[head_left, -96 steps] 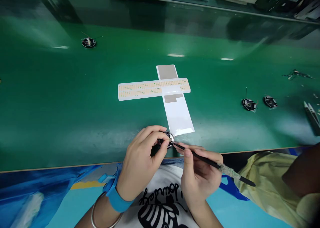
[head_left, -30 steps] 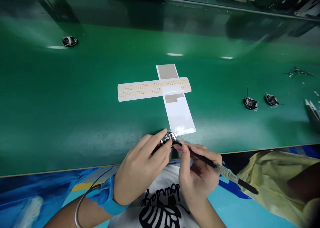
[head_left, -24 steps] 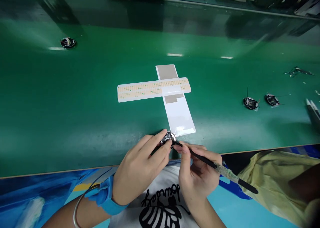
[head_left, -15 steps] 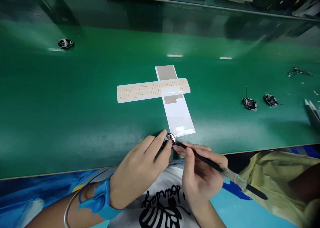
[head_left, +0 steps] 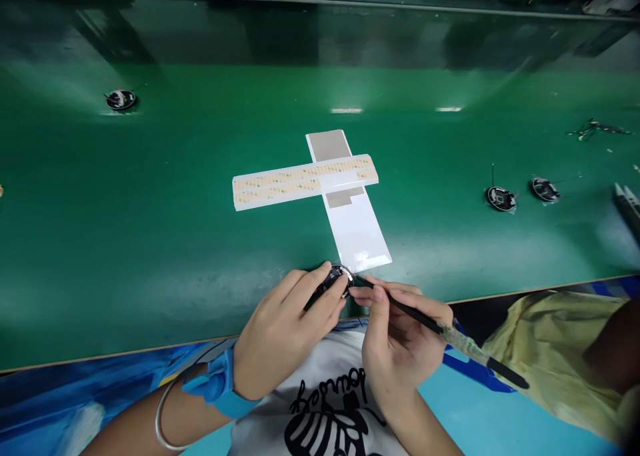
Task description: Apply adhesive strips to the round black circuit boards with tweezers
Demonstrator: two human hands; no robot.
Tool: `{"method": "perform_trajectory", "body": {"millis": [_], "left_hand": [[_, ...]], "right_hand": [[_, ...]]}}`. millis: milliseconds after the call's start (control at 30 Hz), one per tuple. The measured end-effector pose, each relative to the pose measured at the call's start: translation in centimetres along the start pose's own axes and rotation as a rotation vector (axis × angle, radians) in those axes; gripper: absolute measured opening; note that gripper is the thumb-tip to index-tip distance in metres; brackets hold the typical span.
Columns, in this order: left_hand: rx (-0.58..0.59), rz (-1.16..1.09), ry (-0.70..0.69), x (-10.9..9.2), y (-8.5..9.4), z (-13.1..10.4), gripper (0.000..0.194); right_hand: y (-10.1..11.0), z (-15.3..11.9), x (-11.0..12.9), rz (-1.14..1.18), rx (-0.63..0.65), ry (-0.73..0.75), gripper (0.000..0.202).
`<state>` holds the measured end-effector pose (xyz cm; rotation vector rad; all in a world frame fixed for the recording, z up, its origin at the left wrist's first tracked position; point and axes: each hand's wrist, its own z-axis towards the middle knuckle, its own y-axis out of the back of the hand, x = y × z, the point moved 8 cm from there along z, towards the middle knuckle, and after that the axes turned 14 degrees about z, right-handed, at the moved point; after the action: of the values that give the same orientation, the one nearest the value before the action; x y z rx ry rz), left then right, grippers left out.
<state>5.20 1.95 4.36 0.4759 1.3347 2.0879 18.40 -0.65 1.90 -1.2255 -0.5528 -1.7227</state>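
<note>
My left hand, with a blue strap at the wrist, holds a small round black part at the table's front edge. Its fingers lie over the part and hide much of it. Between the thumb and fingers of my right hand is a long black tool with clear wrap round its rear half. The tool's tip meets the right side of the round part. Just beyond lie a white sheet and, across it, a strip of small beige stickers.
Two round black parts lie at the right, another at the far left. Thin wires and tweezers are at the right. A shelf edge runs along the back. A person's yellow clothing shows at the lower right.
The view has shifted slightly. My left fingers have moved a little on the round part, and more of its black face shows. The tool's tip stays at its right side.
</note>
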Motion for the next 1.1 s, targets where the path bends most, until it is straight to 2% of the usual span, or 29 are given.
{"method": "perform_trajectory", "body": {"millis": [133, 267, 333, 400, 467, 567, 633, 700, 833, 1100], "left_hand": [[0.053, -0.036, 0.004, 0.2, -0.4, 0.3, 0.028], [0.165, -0.173, 0.084, 0.7, -1.2, 0.4, 0.031], [0.232, -0.263, 0.147, 1.1, -1.5, 0.4, 0.04], [0.286, -0.335, 0.215, 1.8, -1.6, 0.4, 0.054], [0.286, -0.333, 0.282, 2.9, -1.3, 0.5, 0.06], [0.243, -0.164, 0.34, 5.0, -0.9, 0.7, 0.058], [0.257, -0.047, 0.356, 5.9, -1.4, 0.8, 0.055], [0.293, 0.022, 0.363, 6.5, -2.2, 0.8, 0.054], [0.316, 0.048, 0.389, 6.8, -3.0, 0.7, 0.052], [0.329, 0.044, 0.401, 6.8, -2.9, 0.5, 0.051]], "right_hand": [[0.0, -0.2, 0.0, 0.0, -0.011, -0.009, 0.03], [0.3, 0.3, -0.1, 0.026, -0.005, -0.078, 0.027], [0.7, 1.8, 0.2, 0.05, -0.006, -0.088, 0.025], [0.9, 4.6, 0.4, 0.082, 0.016, -0.103, 0.02], [0.1, 8.1, -0.3, 0.12, 0.119, -0.164, 0.018], [-2.6, 13.4, -2.6, 0.201, 0.345, -0.258, 0.029], [-4.7, 15.9, -5.0, 0.224, 0.488, -0.327, 0.034], [-6.3, 17.5, -7.3, 0.218, 0.572, -0.381, 0.036], [-7.3, 18.7, -10.0, 0.203, 0.62, -0.381, 0.037], [-6.6, 18.8, -11.1, 0.218, 0.616, -0.39, 0.042]]}}
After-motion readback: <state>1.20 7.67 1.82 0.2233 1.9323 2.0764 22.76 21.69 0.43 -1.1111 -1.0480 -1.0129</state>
